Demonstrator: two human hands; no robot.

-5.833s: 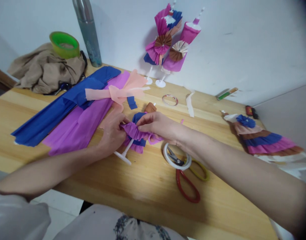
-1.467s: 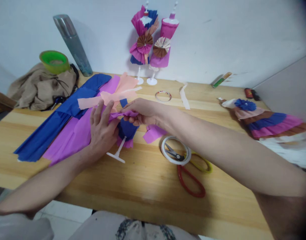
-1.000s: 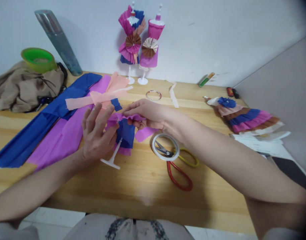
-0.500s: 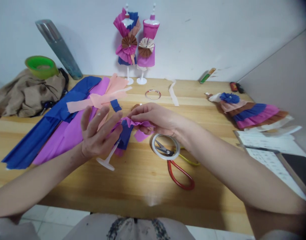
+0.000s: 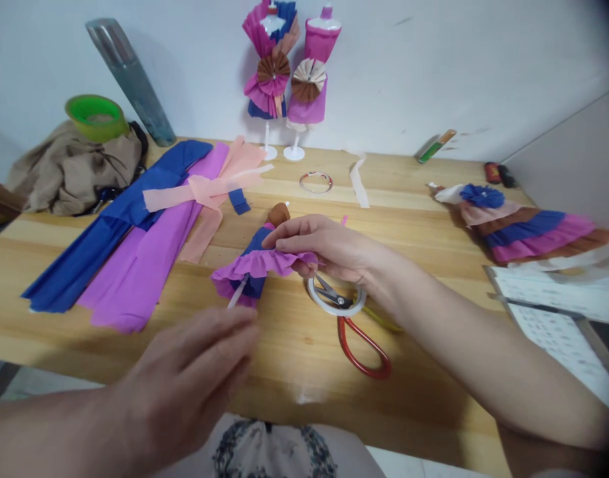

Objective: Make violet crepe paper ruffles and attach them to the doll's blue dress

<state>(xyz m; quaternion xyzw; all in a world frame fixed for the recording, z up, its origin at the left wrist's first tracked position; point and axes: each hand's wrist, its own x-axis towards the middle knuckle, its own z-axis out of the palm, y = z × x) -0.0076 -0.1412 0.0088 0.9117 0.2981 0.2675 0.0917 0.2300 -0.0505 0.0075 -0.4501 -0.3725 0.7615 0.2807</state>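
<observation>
My right hand (image 5: 321,249) pinches the edge of a purple crepe-paper ruffle (image 5: 254,264) between thumb and fingers. The ruffle lies across a small dress form (image 5: 261,239) on its side, dressed in blue paper with a brown top. Its white stand rod (image 5: 238,292) points toward me, and its base is hidden behind my left hand. Blurred by motion, my left hand (image 5: 194,378) is low in front of the rod, its fingers close together. Whether it touches the stand cannot be made out. Beside my right hand lie a white tape roll (image 5: 314,299) and scissors (image 5: 364,355) with red and yellow handles.
Blue (image 5: 70,262), purple (image 5: 129,292) and peach crepe paper (image 5: 169,198) lie at left. Two dressed forms (image 5: 273,70) stand by the wall. A bangle (image 5: 316,182), a green glue tube (image 5: 436,147), a layered paper dress (image 5: 538,229) and printed sheets (image 5: 543,318) are farther out.
My left hand has moved down toward me, away from the ruffle, uncovering more of it. My right hand keeps its pinch. The whole view has shifted slightly.
</observation>
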